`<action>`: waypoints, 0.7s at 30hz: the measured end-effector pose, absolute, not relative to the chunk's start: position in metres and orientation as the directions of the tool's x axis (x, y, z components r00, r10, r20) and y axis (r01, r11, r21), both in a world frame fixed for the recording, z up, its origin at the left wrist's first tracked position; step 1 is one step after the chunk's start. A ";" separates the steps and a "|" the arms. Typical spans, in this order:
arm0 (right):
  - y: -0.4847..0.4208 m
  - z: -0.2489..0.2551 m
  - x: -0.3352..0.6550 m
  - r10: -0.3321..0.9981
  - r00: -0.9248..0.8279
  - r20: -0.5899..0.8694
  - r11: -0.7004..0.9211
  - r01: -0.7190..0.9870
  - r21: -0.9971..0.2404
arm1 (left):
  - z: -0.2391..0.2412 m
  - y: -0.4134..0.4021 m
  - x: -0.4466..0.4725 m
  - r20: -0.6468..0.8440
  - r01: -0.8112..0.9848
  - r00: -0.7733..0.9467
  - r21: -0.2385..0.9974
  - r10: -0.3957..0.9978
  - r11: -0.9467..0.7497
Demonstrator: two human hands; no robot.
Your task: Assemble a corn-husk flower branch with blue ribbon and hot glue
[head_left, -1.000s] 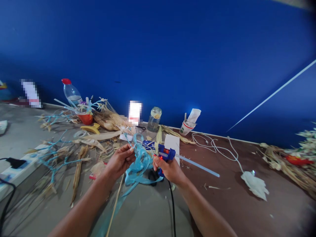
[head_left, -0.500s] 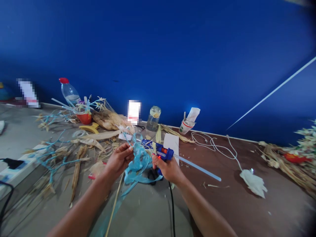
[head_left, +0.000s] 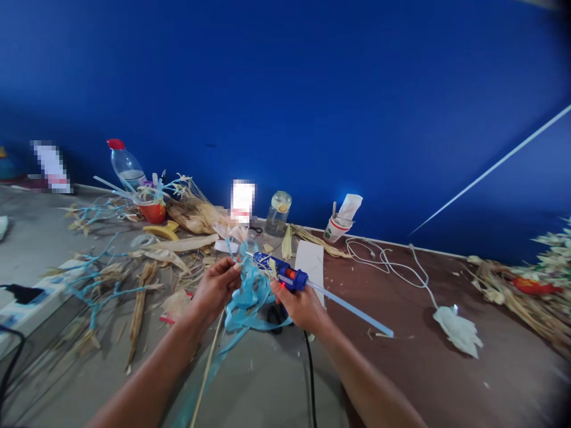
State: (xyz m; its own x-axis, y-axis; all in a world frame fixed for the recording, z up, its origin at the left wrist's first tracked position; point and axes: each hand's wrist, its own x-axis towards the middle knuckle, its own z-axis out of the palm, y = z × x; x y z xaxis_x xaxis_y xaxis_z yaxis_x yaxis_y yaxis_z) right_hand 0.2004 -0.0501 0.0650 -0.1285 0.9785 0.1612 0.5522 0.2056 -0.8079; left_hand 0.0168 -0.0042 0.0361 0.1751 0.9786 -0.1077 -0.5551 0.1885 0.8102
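My left hand (head_left: 217, 286) is closed around a bunch of light-blue ribbon loops (head_left: 247, 297) fixed to a thin stick (head_left: 206, 371) that runs down toward me. My right hand (head_left: 300, 304) grips a blue hot glue gun (head_left: 282, 273) with an orange trigger. Its nozzle points left at the top of the ribbon bunch. A long translucent glue stick (head_left: 350, 307) juts out of the gun's back to the right. The gun's black cord (head_left: 309, 380) runs down along my right forearm.
Dried corn husks (head_left: 147, 279) and blue-wrapped twigs (head_left: 96, 285) litter the table's left. Along the blue wall stand a red-capped bottle (head_left: 125, 165), an orange cup (head_left: 154, 211), a glass jar (head_left: 279, 214) and a paper cup (head_left: 335, 229). A white cable (head_left: 401, 270) and more husks (head_left: 521, 294) lie right.
The glue gun has shifted slightly left, bringing its nozzle closer to the ribbon bunch, and the glue stick's far end has dropped a little. My left hand has stayed in place.
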 end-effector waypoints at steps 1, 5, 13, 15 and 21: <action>-0.050 0.064 0.200 0.979 -0.121 0.164 0.204 0.553 -0.808 | 0.037 -0.005 0.017 -0.109 -0.549 0.170 0.815 0.979 0.186; -0.050 0.062 0.202 0.979 -0.101 0.178 0.204 0.556 -0.806 | 0.039 -0.006 0.018 -0.115 -0.537 0.145 0.825 0.983 0.176; -0.052 0.066 0.202 0.984 -0.106 0.146 0.181 0.578 -0.796 | 0.040 -0.006 0.018 -0.098 -0.527 0.140 0.835 0.985 0.158; -0.052 0.065 0.202 0.985 -0.099 0.143 0.174 0.578 -0.797 | 0.041 -0.006 0.018 -0.103 -0.531 0.133 0.833 0.986 0.159; -0.049 0.063 0.204 0.984 -0.114 0.137 0.177 0.522 -0.834 | 0.041 -0.005 0.018 -0.102 -0.552 0.141 0.817 0.985 0.164</action>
